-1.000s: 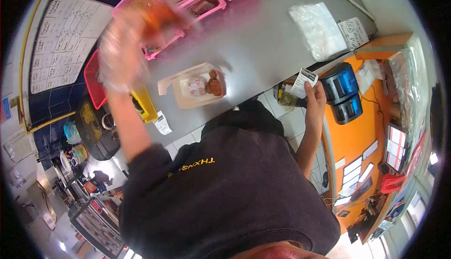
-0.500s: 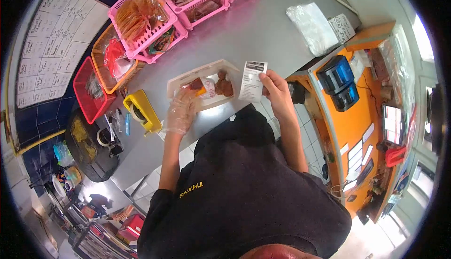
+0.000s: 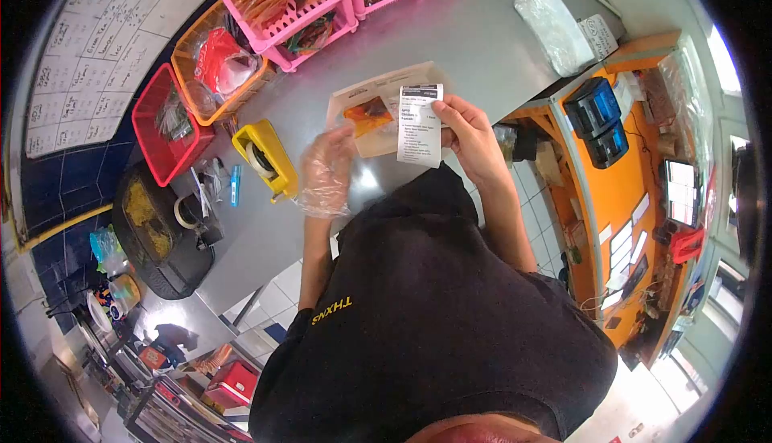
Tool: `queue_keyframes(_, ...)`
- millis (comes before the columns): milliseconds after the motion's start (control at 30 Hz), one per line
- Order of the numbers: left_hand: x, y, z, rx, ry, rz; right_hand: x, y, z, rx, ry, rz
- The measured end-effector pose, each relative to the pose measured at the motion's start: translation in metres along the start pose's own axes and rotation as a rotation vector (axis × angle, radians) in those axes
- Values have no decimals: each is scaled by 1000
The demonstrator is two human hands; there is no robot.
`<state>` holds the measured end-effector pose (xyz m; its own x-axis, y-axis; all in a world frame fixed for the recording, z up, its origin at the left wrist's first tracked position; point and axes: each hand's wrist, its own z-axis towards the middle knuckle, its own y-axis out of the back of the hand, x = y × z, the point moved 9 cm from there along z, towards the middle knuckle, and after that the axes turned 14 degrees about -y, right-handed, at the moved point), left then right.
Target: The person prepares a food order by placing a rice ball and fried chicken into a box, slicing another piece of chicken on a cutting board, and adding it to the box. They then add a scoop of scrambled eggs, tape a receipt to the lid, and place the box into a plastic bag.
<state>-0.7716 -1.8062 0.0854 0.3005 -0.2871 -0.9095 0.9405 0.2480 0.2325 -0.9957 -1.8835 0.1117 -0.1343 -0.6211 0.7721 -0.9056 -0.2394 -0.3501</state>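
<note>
A long printed receipt [image 3: 420, 139] is pinched between the thumb and fingers of my right hand [image 3: 474, 139], held upright over the right part of a food box. My left hand [image 3: 328, 166] wears a clear plastic glove and is at the near left corner of the box. Its fingers are loosely bent and apart, with nothing visible in them. The pale cardboard food box [image 3: 346, 93] sits on the steel counter. Orange-brown food [image 3: 368, 117] shows inside it; the receipt hides its right side.
To the left are a yellow tape dispenser [image 3: 264, 157], a red basket [image 3: 165, 162], an orange basket [image 3: 189, 53] and a black bag [image 3: 157, 234]. Pink baskets [image 3: 289, 13] stand behind. Plastic bags [image 3: 553, 31] lie at back right, near a blue-black dispenser [image 3: 595, 121] on an orange desk.
My gloved left hand has drawn back from over the food to the box's near left corner. The receipt has come across the box's right side, covering the brown pieces. The view has shifted.
</note>
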Motion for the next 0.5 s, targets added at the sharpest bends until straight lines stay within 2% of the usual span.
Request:
queue_keyframes(133,21,45,-1,-99,83,4,-3,-11,1,5,-14,-38)
queue_keyframes(200,48,71,-7,-374,83,-512,-3,-16,1,-1,-19,-52)
queue_keyframes(233,52,81,-8,-379,81,-510,-3,-18,0,3,-19,-55)
queue_keyframes(300,50,114,-5,-344,75,96,-2,-24,1,-4,-18,-98)
queue_keyframes(433,46,151,8,-367,85,205,1,-29,-1,-29,-22,-84)
queue_keyframes(500,41,163,15,-378,30,206,-2,-29,2,-35,-19,-110)
